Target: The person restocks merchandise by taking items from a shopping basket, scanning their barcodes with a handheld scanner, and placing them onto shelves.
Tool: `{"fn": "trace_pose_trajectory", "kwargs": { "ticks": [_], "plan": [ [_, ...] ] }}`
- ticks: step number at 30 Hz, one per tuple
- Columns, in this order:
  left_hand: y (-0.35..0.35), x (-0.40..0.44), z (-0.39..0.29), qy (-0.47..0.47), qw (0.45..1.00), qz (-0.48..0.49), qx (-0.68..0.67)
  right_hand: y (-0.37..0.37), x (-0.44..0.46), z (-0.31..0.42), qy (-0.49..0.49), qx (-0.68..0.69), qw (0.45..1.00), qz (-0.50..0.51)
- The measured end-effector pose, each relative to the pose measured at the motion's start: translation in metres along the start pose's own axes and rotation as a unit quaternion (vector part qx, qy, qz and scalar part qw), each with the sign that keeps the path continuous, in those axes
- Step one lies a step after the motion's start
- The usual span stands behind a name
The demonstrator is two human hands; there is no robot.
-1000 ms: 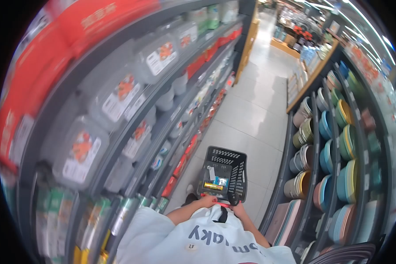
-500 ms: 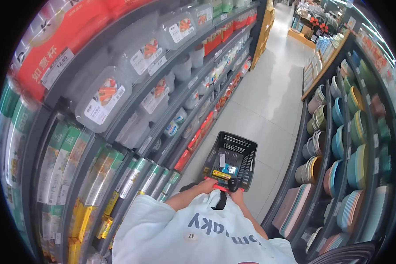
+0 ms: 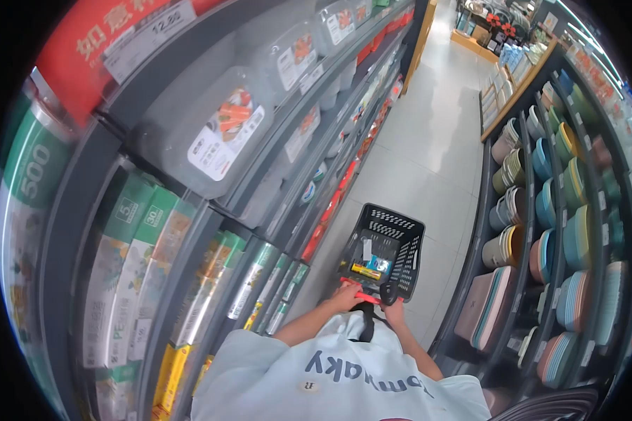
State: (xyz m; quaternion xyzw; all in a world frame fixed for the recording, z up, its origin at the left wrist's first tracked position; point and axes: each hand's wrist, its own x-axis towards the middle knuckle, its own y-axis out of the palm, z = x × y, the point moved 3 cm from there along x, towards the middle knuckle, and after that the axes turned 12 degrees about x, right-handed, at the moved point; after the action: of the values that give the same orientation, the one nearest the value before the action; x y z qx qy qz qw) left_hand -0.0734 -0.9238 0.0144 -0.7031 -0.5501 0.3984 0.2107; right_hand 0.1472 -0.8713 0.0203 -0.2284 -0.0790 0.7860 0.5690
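A black shopping cart (image 3: 409, 242) with slotted basket walls stands upright in the aisle in front of me. My left hand (image 3: 345, 296) is closed around the left part of its red handle (image 3: 366, 295). On the right end of the handle rests my right hand (image 3: 393, 311), its fingers partly hidden but looking curled over the bar. A dark rounded object (image 3: 388, 292) sits at the handle just ahead of that hand. Inside the basket lie a yellow package (image 3: 366, 271), a blue package (image 3: 380, 263) and a narrow white item (image 3: 367, 248).
On the left, shelves hold clear plastic containers (image 3: 226, 133), boxed rolls (image 3: 130, 266) and price tags (image 3: 151, 35). Right-hand shelves carry stacked coloured bowls (image 3: 507, 243) and trays (image 3: 486, 309). Pale floor tiles (image 3: 421, 140) run ahead towards a display (image 3: 486, 31).
The left shelf now looms larger, and its goods have shifted in view. Cart and hands sit slightly further right in the picture. Both hands stay at the handle.
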Motion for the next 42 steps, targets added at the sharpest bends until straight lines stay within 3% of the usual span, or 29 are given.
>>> {"fn": "trace_pose_trajectory", "kwargs": {
  "ticks": [3, 9, 13, 16, 19, 24, 26, 27, 34, 35, 36, 37, 39, 42],
  "plan": [
    [0.011, -0.028, 0.029, 0.005, 0.999, -0.017, -0.043, 0.024, -0.036, 0.021, 0.060, 0.012, 0.998, -0.014],
    [0.015, -0.085, 0.045, 0.014, 0.998, 0.023, -0.051, 0.054, -0.093, 0.030, 0.050, -0.031, 0.993, 0.101],
    [0.016, -0.101, 0.043, 0.026, 0.998, 0.008, -0.049, 0.054, -0.111, 0.033, 0.052, -0.025, 0.991, 0.120],
    [0.023, -0.105, 0.032, 0.033, 0.998, -0.010, -0.052, 0.046, -0.124, 0.029, 0.179, 0.145, 0.970, 0.081],
    [0.035, -0.108, 0.019, 0.043, 0.998, 0.013, -0.040, 0.030, -0.139, 0.015, 0.211, 0.081, 0.970, 0.092],
    [0.085, -0.123, 0.002, 0.055, 0.997, 0.054, -0.014, 0.012, -0.176, -0.047, 0.116, 0.085, 0.982, 0.125],
    [0.097, -0.138, -0.001, 0.043, 0.998, -0.037, -0.038, 0.006, -0.187, -0.058, 0.069, 0.068, 0.983, 0.154],
    [0.107, -0.147, 0.000, 0.037, 0.998, -0.039, -0.035, 0.007, -0.195, -0.062, 0.024, 0.052, 0.982, 0.178],
    [0.145, -0.228, -0.042, -0.025, 0.995, -0.095, -0.004, -0.001, -0.243, -0.086, 0.044, 0.054, 0.980, 0.185],
    [0.153, -0.239, -0.051, -0.050, 0.995, -0.080, 0.011, 0.002, -0.245, -0.104, 0.053, 0.029, 0.982, 0.178],
    [0.159, -0.253, -0.055, -0.074, 0.995, -0.062, 0.027, 0.004, -0.251, -0.110, 0.141, 0.083, 0.964, 0.209],
    [0.161, -0.266, -0.055, -0.080, 0.995, -0.061, 0.029, 0.008, -0.262, -0.112, 0.143, 0.084, 0.962, 0.215],
    [0.168, -0.281, -0.056, -0.098, 0.994, 0.028, 0.037, 0.006, -0.275, -0.118, 0.205, 0.142, 0.957, 0.150],
    [0.169, -0.298, -0.060, -0.092, 0.994, -0.024, 0.048, 0.009, -0.285, -0.120, 0.166, 0.095, 0.972, 0.135]
  ]
}}
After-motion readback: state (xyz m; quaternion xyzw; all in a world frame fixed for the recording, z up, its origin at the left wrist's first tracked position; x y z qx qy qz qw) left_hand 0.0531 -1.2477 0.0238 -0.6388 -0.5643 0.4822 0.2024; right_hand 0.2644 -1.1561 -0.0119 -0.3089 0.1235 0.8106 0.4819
